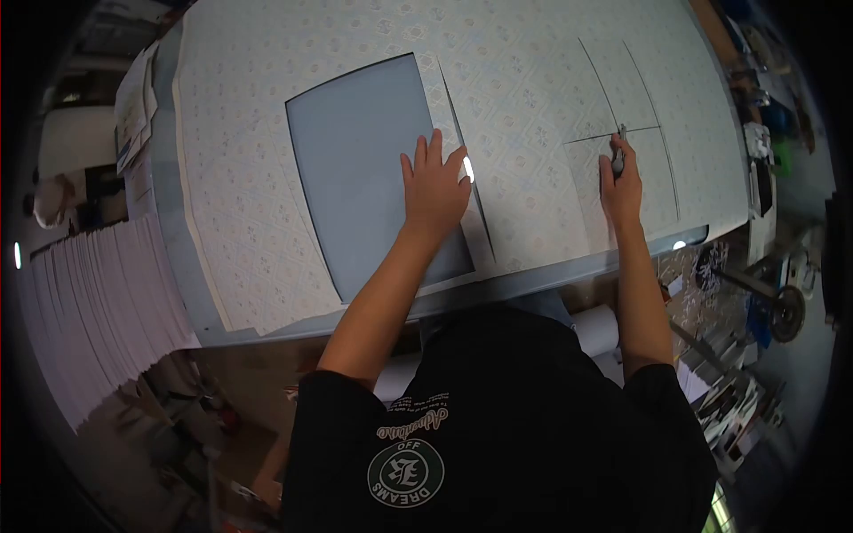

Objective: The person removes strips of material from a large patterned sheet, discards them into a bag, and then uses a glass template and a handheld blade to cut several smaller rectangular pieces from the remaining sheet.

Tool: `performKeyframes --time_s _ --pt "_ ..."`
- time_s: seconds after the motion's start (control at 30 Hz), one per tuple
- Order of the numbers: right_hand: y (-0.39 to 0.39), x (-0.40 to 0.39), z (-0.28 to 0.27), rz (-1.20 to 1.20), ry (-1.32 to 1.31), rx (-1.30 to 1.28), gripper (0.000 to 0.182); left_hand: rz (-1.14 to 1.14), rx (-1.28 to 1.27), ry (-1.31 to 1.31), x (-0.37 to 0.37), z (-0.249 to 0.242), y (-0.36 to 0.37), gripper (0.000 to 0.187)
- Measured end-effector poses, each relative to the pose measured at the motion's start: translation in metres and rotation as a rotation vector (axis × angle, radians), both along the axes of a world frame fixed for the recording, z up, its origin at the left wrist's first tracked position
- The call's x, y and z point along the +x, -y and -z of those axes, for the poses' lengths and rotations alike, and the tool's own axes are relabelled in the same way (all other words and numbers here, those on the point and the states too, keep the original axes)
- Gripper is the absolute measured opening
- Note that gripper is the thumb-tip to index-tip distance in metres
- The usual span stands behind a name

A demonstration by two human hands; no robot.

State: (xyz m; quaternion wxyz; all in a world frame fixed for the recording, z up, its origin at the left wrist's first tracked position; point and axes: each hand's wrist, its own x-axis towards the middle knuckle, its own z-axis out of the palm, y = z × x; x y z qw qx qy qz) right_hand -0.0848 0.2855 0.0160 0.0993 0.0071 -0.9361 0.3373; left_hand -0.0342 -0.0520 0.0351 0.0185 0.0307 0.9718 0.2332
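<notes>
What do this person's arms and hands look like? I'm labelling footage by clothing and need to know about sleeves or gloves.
Both arms are bare from the short sleeves down. The left hand and right hand wear no gloves, and no rings, watch or wristband can be made out. The sleeves belong to a black T-shirt, which carries a round green-and-white emblem with lettering on the chest.

left hand (434,188): flat on patterned sheet (533,98), beside grey cutout (364,160)
right hand (622,182): gripping knife (617,151) on the sheet's cut lines
</notes>
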Motion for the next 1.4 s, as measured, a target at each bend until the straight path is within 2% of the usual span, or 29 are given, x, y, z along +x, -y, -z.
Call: performKeyframes --time_s 0.17,0.23,0.3,0.33,0.4,0.43,0.5,0.53,0.6,0.63,0.7,0.77,0.83,0.9,0.97,1.07,1.2,1.23,1.27,1.3,1.33,1.37,1.4 --pt "-0.079 -0.037 0.003 -0.015 0.013 -0.072 0.044 -0.338 -0.109 -0.134 0.02 0.019 -0.058 0.044" --pt "-0.108 -0.043 0.005 -0.05 -0.016 -0.075 0.044 -0.418 -0.095 -0.157 0.023 0.004 -0.081 0.044" --pt "-0.134 -0.051 0.004 -0.086 -0.061 -0.063 0.044 -0.559 -0.121 0.062 0.019 -0.013 -0.097 0.041" --pt "-0.143 -0.051 0.005 -0.078 -0.038 -0.065 0.043 -0.569 -0.128 0.053 0.015 -0.021 -0.1 0.041" --pt "-0.158 -0.052 0.007 -0.078 -0.025 -0.081 0.042 -0.725 0.0 0.418 0.007 -0.039 -0.095 0.031" --pt "-0.164 -0.051 0.009 -0.074 -0.046 -0.092 0.042 -0.733 -0.009 0.407 0.012 -0.042 -0.089 0.031" --pt "-0.17 -0.051 0.015 -0.059 -0.069 -0.117 0.042 -0.791 0.562 0.443 0.025 -0.043 -0.08 0.031" --pt "-0.172 -0.053 0.017 -0.087 -0.115 -0.091 0.043 -0.777 0.547 0.44 0.032 -0.038 -0.077 0.031" --pt "-0.178 -0.047 0.02 -0.084 -0.155 -0.059 0.043 -0.635 0.7 0.349 0.051 -0.03 -0.077 0.034" --pt "-0.176 -0.044 0.018 -0.083 -0.139 -0.065 0.043 -0.614 0.698 0.355 0.059 -0.038 -0.079 0.034" --pt "-0.179 -0.045 0.015 -0.067 -0.133 -0.053 0.043 -0.651 0.73 0.152 0.076 -0.053 -0.076 0.03" --pt "-0.184 -0.042 0.021 -0.115 -0.17 -0.058 0.043 -0.743 0.779 0.055 0.095 -0.051 -0.056 0.03" --pt "-0.186 -0.042 0.022 -0.119 -0.178 -0.048 0.043 -0.755 0.746 -0.012 0.124 -0.034 -0.021 0.031" --pt "-0.187 -0.039 0.023 -0.107 -0.183 -0.026 0.043 -0.824 0.454 0.039 0.151 -0.033 0.0 0.042" --pt "-0.182 -0.039 0.02 -0.103 -0.137 -0.109 0.043 -0.889 0.131 0.038 0.177 -0.019 0.02 0.049" --pt "-0.171 -0.034 0.012 -0.085 -0.059 -0.05 0.043 -0.933 0.046 -0.072 0.205 0.008 0.029 0.054" --pt "-0.143 -0.048 0.018 -0.128 -0.079 0.002 0.043 -0.881 0.108 -0.129 0.176 -0.015 -0.048 0.053" --pt "-0.137 -0.051 0.02 -0.131 -0.085 -0.002 0.043 -0.793 0.039 -0.148 0.163 -0.019 -0.071 0.053" --pt "-0.131 -0.054 0.021 -0.153 -0.104 -0.054 0.044 -0.708 -0.031 -0.163 0.151 -0.021 -0.095 0.054" --pt "-0.127 -0.055 0.021 -0.18 -0.121 -0.108 0.044 -0.622 0.012 -0.182 0.139 -0.023 -0.118 0.055" --pt "-0.129 -0.053 -0.007 -0.218 0.143 -0.327 0.045 -0.54 0.052 -0.2 0.126 -0.025 -0.141 0.056" --pt "-0.137 -0.052 -0.007 -0.235 0.143 -0.334 0.045 -0.493 0.071 -0.178 0.113 -0.029 -0.167 0.057" --pt "-0.148 -0.054 -0.006 -0.294 0.223 -0.511 0.045 -0.447 0.091 -0.155 0.101 -0.031 -0.192 0.059"
